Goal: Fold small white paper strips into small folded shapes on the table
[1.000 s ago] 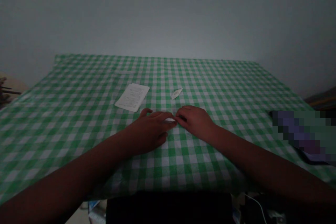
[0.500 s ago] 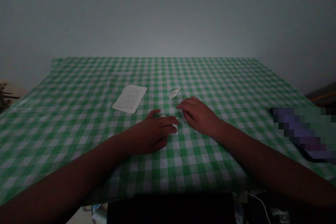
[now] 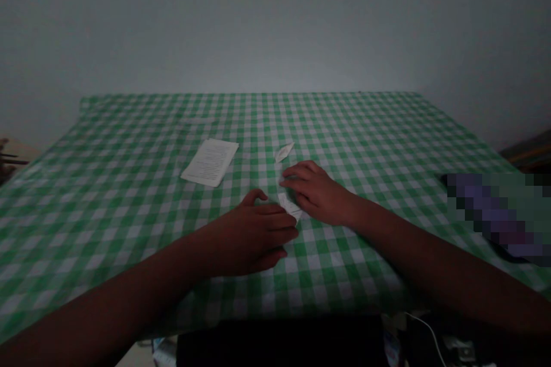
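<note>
A small piece of white paper with faint print lies on the checked cloth between my hands, partly covered by fingers. My left hand rests over its near left side, fingers stretched out and apart, thumb raised. From the right, my right hand touches or hovers at the paper's upper right edge with fingers extended; contact is hard to make out. Just beyond the fingertips is a small folded paper with pointed ends. Farther left lies a stack of printed paper sheets.
A green and white checked tablecloth covers the table, whose far edge meets a pale wall. At the right edge lies a dark-rimmed device with a blurred-out screen. A white cable hangs below the near edge.
My left hand has shifted toward me and slightly right, and more of the small paper shows. My right hand has come slightly left, its fingers now close to the paper.
</note>
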The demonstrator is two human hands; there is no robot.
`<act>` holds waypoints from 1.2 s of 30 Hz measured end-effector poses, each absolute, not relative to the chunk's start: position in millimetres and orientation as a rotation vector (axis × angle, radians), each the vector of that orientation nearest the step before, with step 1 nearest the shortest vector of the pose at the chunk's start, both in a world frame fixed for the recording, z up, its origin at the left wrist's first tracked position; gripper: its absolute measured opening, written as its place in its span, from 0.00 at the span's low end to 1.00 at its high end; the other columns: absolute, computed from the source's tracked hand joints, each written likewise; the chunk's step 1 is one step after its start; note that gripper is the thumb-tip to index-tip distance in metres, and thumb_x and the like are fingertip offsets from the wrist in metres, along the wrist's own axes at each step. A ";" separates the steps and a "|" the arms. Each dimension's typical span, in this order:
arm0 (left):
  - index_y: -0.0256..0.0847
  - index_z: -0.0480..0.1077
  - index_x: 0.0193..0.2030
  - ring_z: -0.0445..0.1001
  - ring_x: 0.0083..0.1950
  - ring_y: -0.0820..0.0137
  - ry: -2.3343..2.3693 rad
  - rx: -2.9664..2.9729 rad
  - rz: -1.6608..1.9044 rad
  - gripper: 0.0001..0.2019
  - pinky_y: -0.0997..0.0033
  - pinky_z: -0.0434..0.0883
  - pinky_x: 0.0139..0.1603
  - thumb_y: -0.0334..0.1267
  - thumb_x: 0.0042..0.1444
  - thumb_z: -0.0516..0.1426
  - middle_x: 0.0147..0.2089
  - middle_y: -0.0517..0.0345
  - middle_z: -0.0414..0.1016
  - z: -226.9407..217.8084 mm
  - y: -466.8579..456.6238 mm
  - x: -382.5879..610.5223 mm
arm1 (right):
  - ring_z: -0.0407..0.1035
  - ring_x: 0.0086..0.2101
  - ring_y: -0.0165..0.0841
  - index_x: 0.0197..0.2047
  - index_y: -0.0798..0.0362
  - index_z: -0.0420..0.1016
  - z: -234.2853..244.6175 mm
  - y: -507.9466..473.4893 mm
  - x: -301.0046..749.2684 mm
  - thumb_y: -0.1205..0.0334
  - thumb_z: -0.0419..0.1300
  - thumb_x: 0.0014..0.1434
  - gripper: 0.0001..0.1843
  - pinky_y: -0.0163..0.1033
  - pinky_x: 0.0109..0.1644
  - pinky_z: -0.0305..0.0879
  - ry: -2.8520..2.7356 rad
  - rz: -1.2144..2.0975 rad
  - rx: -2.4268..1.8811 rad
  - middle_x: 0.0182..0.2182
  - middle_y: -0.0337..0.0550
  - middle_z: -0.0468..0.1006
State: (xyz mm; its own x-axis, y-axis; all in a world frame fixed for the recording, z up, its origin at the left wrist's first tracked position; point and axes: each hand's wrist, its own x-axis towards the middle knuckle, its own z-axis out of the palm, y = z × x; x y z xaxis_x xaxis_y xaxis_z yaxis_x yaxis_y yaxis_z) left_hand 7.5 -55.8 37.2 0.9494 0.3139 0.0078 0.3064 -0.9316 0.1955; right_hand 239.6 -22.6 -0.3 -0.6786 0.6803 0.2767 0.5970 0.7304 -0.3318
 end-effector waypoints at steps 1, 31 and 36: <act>0.46 0.68 0.54 0.71 0.53 0.60 0.466 2.899 0.055 0.13 0.49 0.53 0.59 0.40 0.64 0.53 0.52 0.55 0.75 36.8 -55.2 7.1 | 0.58 0.57 0.44 0.57 0.54 0.72 0.1 -23.2 239.6 0.69 0.53 0.62 0.21 0.54 0.60 0.57 -2.550 0.307 -0.978 0.55 0.52 0.71; 0.46 0.71 0.53 0.69 0.57 0.63 0.640 2.978 0.232 0.12 0.55 0.54 0.62 0.34 0.66 0.53 0.51 0.58 0.76 21.1 -25.8 -7.3 | 0.71 0.36 0.31 0.41 0.51 0.73 17.5 -22.2 252.1 0.68 0.60 0.59 0.07 0.38 0.43 0.66 -2.398 0.761 -0.921 0.36 0.41 0.78; 0.46 0.73 0.51 0.69 0.57 0.63 0.627 2.973 0.221 0.12 0.55 0.53 0.63 0.32 0.64 0.55 0.53 0.58 0.75 21.4 -24.3 -7.6 | 0.70 0.36 0.32 0.37 0.52 0.75 14.9 -16.6 253.3 0.62 0.60 0.64 0.04 0.41 0.46 0.63 -2.540 0.651 -0.808 0.33 0.40 0.77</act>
